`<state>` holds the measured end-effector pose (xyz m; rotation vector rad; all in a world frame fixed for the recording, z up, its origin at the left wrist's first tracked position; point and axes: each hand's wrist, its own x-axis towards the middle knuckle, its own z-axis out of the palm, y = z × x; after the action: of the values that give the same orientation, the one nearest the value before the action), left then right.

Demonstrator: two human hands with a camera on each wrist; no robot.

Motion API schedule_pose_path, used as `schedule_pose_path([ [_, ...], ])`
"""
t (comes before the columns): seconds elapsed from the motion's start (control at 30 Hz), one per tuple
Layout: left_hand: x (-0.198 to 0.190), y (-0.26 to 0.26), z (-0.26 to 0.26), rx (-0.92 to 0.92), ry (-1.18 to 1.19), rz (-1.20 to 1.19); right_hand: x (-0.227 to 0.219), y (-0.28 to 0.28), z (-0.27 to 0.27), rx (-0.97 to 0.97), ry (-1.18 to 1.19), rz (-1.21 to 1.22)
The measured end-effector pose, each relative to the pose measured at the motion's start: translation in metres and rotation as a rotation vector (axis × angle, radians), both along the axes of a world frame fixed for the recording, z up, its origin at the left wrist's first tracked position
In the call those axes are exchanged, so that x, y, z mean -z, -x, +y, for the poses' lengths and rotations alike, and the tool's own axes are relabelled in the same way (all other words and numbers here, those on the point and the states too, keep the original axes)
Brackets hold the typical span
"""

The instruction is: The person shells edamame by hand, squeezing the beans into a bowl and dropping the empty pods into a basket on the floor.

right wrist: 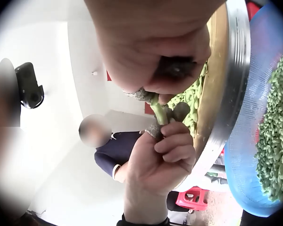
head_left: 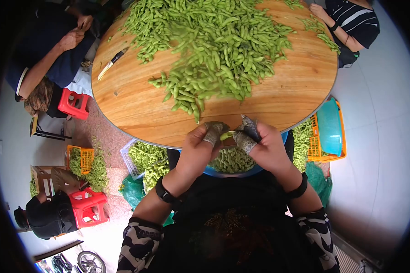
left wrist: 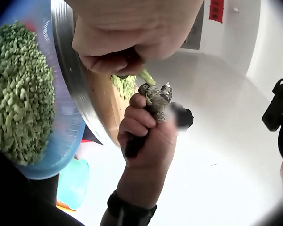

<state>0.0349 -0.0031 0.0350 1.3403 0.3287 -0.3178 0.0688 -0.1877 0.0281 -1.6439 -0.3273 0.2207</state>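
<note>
A green pod (head_left: 227,135) is held between the two hands at the table's near edge, above a blue basket (left wrist: 61,141) of shelled beans. My left hand (head_left: 193,152) pinches one end of it, with a grey wrapping on the thumb. My right hand (head_left: 271,148) pinches the other end, with grey wrappings on thumb and a finger. In the right wrist view the pod (right wrist: 159,113) spans between the fingertips. Something dark lies in the palm of the right hand (right wrist: 165,61); what it is cannot be told.
A large heap of pods (head_left: 223,50) covers much of the round wooden table (head_left: 136,109). A knife (head_left: 113,63) lies at its left side. Other people sit at left and upper right. Red stools (head_left: 74,103), a teal basin (head_left: 329,127) and more pods stand around below.
</note>
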Motion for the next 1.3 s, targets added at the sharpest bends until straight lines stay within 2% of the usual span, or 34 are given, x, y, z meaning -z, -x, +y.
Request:
schedule_pose_path([
  [0.03,0.000,0.000,0.000,0.002,0.000,-0.002,0.000,-0.001,-0.001,0.002,0.000,-0.002],
  [0.1,0.000,0.000,0.000,0.056,-0.205,-0.162,0.003,-0.001,-0.006,0.007,-0.021,-0.121],
  [0.13,-0.001,0.001,0.000,0.058,-0.204,-0.163,0.004,-0.001,-0.011,0.009,-0.020,-0.122],
  [0.2,-0.003,0.003,0.000,0.089,-0.319,-0.330,0.004,-0.001,-0.021,0.000,0.106,-0.101],
  [0.23,-0.001,0.001,0.001,0.083,-0.316,-0.334,0.004,-0.001,-0.021,-0.005,0.110,-0.106],
  [0.3,0.003,-0.004,0.004,0.014,-0.664,-0.693,0.005,0.000,-0.021,0.073,0.058,-0.083],
  [0.33,0.001,-0.001,0.003,0.010,-0.662,-0.696,0.003,0.002,-0.019,0.071,0.060,-0.087],
  [0.4,-0.005,0.011,-0.001,0.048,-0.362,-0.302,-0.001,0.005,-0.011,0.159,0.058,-0.249],
  [0.43,-0.010,0.010,-0.002,0.046,-0.361,-0.304,0.000,0.007,-0.006,0.157,0.058,-0.252],
  [0.5,-0.016,0.009,-0.007,0.128,0.023,0.046,0.005,0.011,0.004,0.161,0.277,-0.680],
  [0.63,0.001,0.011,-0.009,0.033,0.087,-0.131,0.011,0.020,0.007,-0.004,0.383,-0.753],
  [0.7,0.007,0.011,-0.006,0.008,-0.149,-0.285,0.004,0.022,0.009,-0.008,0.312,-0.666],
  [0.73,0.006,0.011,-0.004,0.009,-0.148,-0.284,0.000,0.022,0.010,-0.012,0.242,-0.581],
  [0.77,0.004,0.011,0.001,0.027,-0.085,-0.198,-0.001,0.022,0.010,-0.010,0.244,-0.579],
  [0.83,0.007,0.012,0.007,0.051,-0.019,-0.109,-0.002,0.024,0.008,0.036,0.116,-0.341],
  [0.87,0.013,0.013,0.008,0.071,0.186,-0.036,-0.001,0.024,0.006,0.038,0.118,-0.341],
  [0.9,0.008,0.012,0.007,0.089,0.391,0.038,0.000,0.024,0.005,0.005,0.066,-0.154],
  [0.93,0.002,0.012,0.004,0.091,0.393,0.040,0.001,0.025,0.004,-0.028,0.013,0.033],
  [0.97,-0.006,0.012,-0.001,0.038,0.376,0.105,-0.001,0.025,0.007,-0.027,0.016,0.033],
  [1.03,-0.018,0.010,-0.012,-0.017,0.362,0.170,-0.009,0.024,0.016,-0.006,0.212,-0.467],
  [1.1,-0.020,0.009,-0.017,-0.180,0.468,0.243,-0.013,0.024,0.016,-0.024,0.136,-0.410],
  [1.13,-0.014,0.011,-0.013,-0.181,0.468,0.242,-0.015,0.023,0.016,-0.039,0.058,-0.354],
  [1.17,-0.003,0.014,-0.006,-0.054,0.359,0.138,-0.007,0.021,0.011,-0.046,-0.003,-0.156],
  [1.2,0.002,0.015,-0.002,0.072,0.248,0.034,-0.018,0.016,0.006,-0.015,0.110,-0.299],
  [1.27,0.008,0.017,0.002,0.084,0.202,-0.013,-0.017,0.013,-0.004,-0.141,0.164,-0.150],
  [1.3,0.010,0.018,0.005,0.132,0.150,-0.101,-0.013,0.014,-0.004,-0.142,0.166,-0.149],
])
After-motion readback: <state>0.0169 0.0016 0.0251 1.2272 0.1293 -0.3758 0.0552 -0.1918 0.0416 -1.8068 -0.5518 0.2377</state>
